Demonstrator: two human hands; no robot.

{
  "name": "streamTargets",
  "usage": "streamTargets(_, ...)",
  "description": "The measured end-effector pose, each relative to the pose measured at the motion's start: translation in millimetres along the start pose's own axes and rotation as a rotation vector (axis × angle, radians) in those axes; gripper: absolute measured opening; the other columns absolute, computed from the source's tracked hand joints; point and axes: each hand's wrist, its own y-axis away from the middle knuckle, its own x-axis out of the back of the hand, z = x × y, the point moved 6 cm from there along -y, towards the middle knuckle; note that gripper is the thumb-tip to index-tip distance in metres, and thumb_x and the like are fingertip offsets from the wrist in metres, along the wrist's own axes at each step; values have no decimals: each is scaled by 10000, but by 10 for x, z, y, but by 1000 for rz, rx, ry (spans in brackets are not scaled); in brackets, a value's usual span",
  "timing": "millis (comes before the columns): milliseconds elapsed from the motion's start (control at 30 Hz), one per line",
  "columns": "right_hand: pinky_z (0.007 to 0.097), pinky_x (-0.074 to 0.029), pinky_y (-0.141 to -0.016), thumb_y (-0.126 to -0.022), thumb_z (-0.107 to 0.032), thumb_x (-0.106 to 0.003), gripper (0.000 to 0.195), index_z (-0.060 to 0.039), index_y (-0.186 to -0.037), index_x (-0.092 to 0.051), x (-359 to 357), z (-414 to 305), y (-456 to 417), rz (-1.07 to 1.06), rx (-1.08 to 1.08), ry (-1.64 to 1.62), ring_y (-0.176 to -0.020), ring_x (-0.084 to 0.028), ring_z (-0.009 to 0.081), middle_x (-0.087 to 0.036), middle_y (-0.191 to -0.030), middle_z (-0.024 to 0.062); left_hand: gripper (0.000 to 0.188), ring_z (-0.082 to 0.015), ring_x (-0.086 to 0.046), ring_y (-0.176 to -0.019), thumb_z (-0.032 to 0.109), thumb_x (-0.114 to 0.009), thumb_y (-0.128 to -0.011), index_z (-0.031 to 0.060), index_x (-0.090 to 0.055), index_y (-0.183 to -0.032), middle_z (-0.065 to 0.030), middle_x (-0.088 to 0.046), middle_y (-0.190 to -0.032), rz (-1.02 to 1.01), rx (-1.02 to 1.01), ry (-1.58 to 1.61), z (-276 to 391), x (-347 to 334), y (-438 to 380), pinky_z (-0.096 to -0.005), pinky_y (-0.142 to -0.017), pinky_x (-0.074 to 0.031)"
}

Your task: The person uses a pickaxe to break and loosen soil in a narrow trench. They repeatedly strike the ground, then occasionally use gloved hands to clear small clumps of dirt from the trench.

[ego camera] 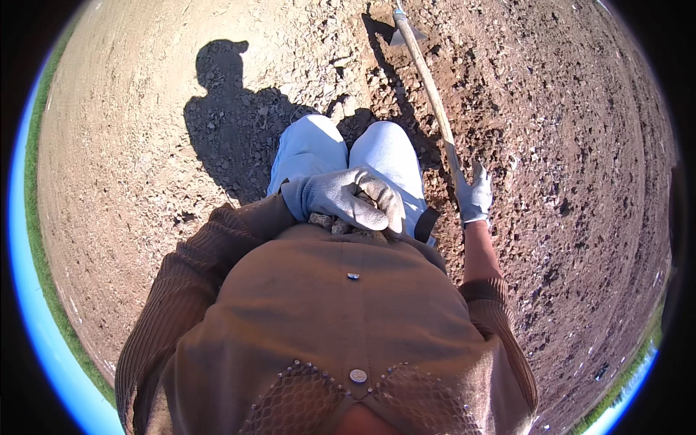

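Note:
My left hand [350, 198], in a pale work glove, rests in my lap with its fingers curled around a clod or stone [366, 200]. More clods or stones [341, 225] lie just below it, at the hem of my brown shirt. At the right, my right hand [477, 197], also gloved, is beside the lower end of a long wooden hoe handle [433, 92]. Its fingers are apart, and whether its palm touches the handle is not clear. The metal hoe blade [406, 36] rests on the soil at the top of the view.
Dry, cloddy soil [565, 163] surrounds me, darker on the right. My bent knees in light trousers [312, 141] are before me. My shadow falls on the ground ahead to the left. Green grass [33, 217] borders the field at the far left.

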Motion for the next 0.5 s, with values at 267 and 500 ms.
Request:
streamTargets(267, 420, -574, -843, -807, -536, -778, 489, -130, -1076, -745, -681, 143, -306, -387, -266, 95, -919, -746, 313, -772, -983, 111, 246, -282, -665, -1116, 147, -742, -919, -36, -746, -1083, -192, -717, -1145, -13, -109, 202, -49, 172, 122, -430, -1012, -492)
streamTargets(500, 395, -541, -669, -880, -498, -782, 487, -19, -849, -697, -460, -368, -204, -316, -120, -359, -648, -669, 262, -701, -711, 138, 256, -335, -644, -1163, 164, -701, -941, -46, -742, -1083, -211, -705, -1153, 1, -106, 308, -112, 351, 44, -482, -1043, -473)
